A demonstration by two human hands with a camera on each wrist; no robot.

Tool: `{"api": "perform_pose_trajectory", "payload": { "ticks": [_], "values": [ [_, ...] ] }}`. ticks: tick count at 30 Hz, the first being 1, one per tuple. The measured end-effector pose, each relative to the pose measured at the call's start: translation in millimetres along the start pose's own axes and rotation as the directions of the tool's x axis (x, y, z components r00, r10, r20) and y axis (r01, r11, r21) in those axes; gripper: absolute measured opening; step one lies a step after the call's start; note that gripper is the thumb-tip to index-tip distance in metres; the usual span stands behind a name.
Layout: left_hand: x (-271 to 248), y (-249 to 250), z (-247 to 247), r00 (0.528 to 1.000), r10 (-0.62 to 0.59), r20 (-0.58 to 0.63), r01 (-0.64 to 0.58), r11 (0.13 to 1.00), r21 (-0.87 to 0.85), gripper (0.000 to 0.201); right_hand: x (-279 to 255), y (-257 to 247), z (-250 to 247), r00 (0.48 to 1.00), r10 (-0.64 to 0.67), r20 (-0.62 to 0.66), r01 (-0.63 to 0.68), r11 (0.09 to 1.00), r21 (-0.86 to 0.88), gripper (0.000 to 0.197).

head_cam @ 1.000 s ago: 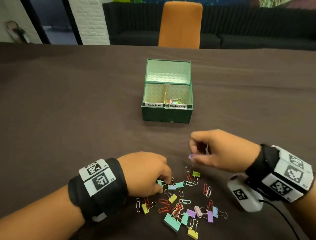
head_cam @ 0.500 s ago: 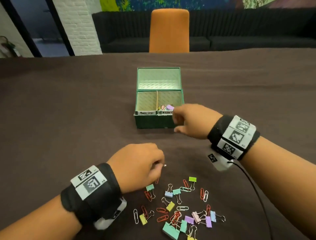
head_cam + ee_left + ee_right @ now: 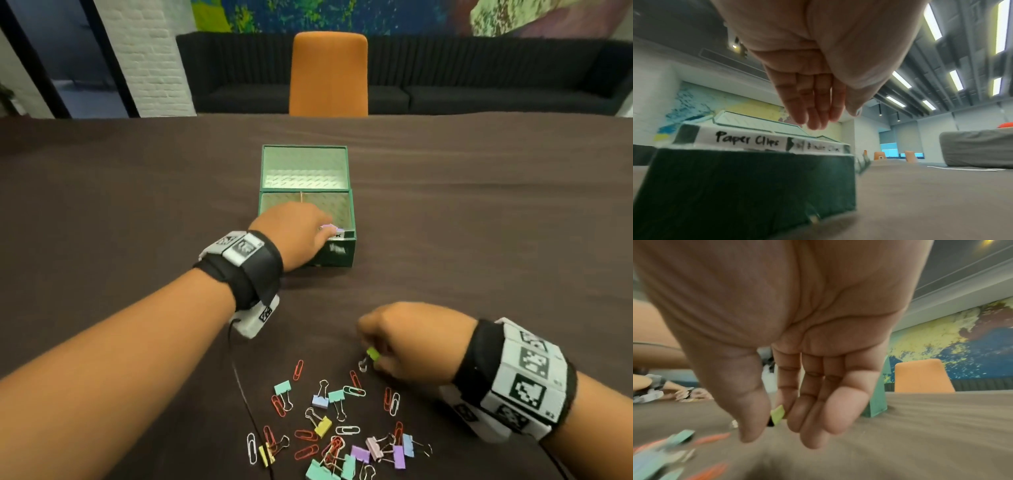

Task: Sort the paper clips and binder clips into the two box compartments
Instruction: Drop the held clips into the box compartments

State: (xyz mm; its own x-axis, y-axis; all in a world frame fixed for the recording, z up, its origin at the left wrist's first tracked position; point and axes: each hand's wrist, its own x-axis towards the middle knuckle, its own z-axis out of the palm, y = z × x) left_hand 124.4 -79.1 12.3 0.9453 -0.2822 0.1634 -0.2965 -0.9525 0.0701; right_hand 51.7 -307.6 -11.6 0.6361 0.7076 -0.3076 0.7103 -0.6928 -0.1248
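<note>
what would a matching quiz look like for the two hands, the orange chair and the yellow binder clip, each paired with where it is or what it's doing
Things:
1. left hand
2. right hand
3. orange chair
4. yellow binder clip

Places or states:
a. beyond the far edge of the table
b. fingers straight, over the front of the green box
c. lying on the table among the loose clips
d. pinching a lime green binder clip

Pairs: 1-b, 2-d, 3-a, 4-c
</note>
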Motion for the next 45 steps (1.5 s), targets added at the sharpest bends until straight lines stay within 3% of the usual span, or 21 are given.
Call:
{"api": "perform_pose_trajectory", "payload": {
  "ticks": [3, 6, 9, 11, 14, 16, 19, 21, 23, 26, 31, 34, 37, 39, 40, 43, 45],
  "values": [
    [-41, 13, 8, 0.986, 0.164, 0.039, -0.159, 0.981, -0.114, 0.021, 7, 12, -30, 0.968, 0.041, -0.247, -0.038, 0.999, 0.018, 0.013],
    [-85, 33, 9, 0.906, 0.271, 0.325, -0.207, 0.954, -0.217, 0.023, 31, 21, -63, 0.893, 0.103, -0.438, -0.065, 0.993, 0.102, 0.015],
    [-114, 48, 13, 0.805, 0.288, 0.518, -0.174, 0.950, -0.259, 0.035, 70, 31, -90, 0.826, 0.175, -0.536, -0.093, 0.980, 0.176, 0.018],
    [-125, 52, 15, 0.786, 0.298, 0.542, -0.194, 0.951, -0.243, 0.037, 93, 34, -102, 0.797, 0.205, -0.569, -0.110, 0.974, 0.197, 0.021],
    [-132, 53, 18, 0.787, 0.301, 0.538, -0.195, 0.949, -0.247, 0.029, 109, 37, -107, 0.818, 0.238, -0.524, -0.138, 0.965, 0.222, 0.039],
    [-133, 51, 21, 0.800, 0.300, 0.519, -0.197, 0.949, -0.246, 0.021, 108, 39, -103, 0.829, 0.252, -0.499, -0.166, 0.963, 0.211, 0.045],
    [-134, 49, 23, 0.813, 0.302, 0.497, -0.191, 0.946, -0.263, 0.015, 91, 40, -84, 0.858, 0.218, -0.465, -0.188, 0.976, 0.109, 0.012],
    [-134, 49, 22, 0.815, 0.315, 0.486, -0.205, 0.942, -0.267, 0.013, 73, 39, -65, 0.920, 0.210, -0.330, -0.211, 0.977, 0.034, 0.003],
    [-135, 50, 20, 0.817, 0.331, 0.473, -0.221, 0.936, -0.274, 0.013, 58, 39, -43, 0.967, 0.226, -0.118, -0.229, 0.973, -0.012, 0.011],
    [-134, 49, 19, 0.836, 0.335, 0.434, -0.209, 0.926, -0.313, 0.012, 44, 40, -13, 0.976, 0.209, 0.058, -0.208, 0.978, -0.030, 0.022],
    [-135, 39, 20, 0.883, 0.296, 0.364, -0.143, 0.909, -0.393, 0.006, 38, 38, -7, 0.991, 0.130, 0.024, -0.131, 0.991, 0.021, 0.008],
    [-129, 34, 15, 0.923, 0.237, 0.304, -0.077, 0.886, -0.458, 0.002, 50, 36, -34, 0.976, 0.046, -0.212, -0.023, 0.994, 0.109, 0.007],
    [-102, 28, 4, 0.982, 0.102, 0.159, 0.001, 0.840, -0.542, 0.006, 74, 35, -68, 0.845, 0.081, -0.529, 0.063, 0.967, 0.248, 0.011],
    [-71, 23, -7, 0.999, -0.033, 0.004, 0.030, 0.846, -0.533, 0.005, 92, 36, -87, 0.748, 0.159, -0.645, 0.090, 0.937, 0.336, 0.012],
    [-56, 20, -13, 0.992, -0.096, -0.080, 0.040, 0.849, -0.526, 0.004, 99, 36, -93, 0.725, 0.185, -0.663, 0.092, 0.929, 0.359, 0.012],
    [-16, 15, -30, 0.943, -0.204, -0.264, 0.036, 0.850, -0.526, 0.005, 107, 38, -97, 0.767, 0.199, -0.610, 0.000, 0.950, 0.311, 0.007],
    [5, 10, -32, 0.935, -0.227, -0.274, 0.072, 0.875, -0.479, 0.006, 101, 39, -91, 0.784, 0.216, -0.582, -0.063, 0.960, 0.272, 0.004]
  ]
}}
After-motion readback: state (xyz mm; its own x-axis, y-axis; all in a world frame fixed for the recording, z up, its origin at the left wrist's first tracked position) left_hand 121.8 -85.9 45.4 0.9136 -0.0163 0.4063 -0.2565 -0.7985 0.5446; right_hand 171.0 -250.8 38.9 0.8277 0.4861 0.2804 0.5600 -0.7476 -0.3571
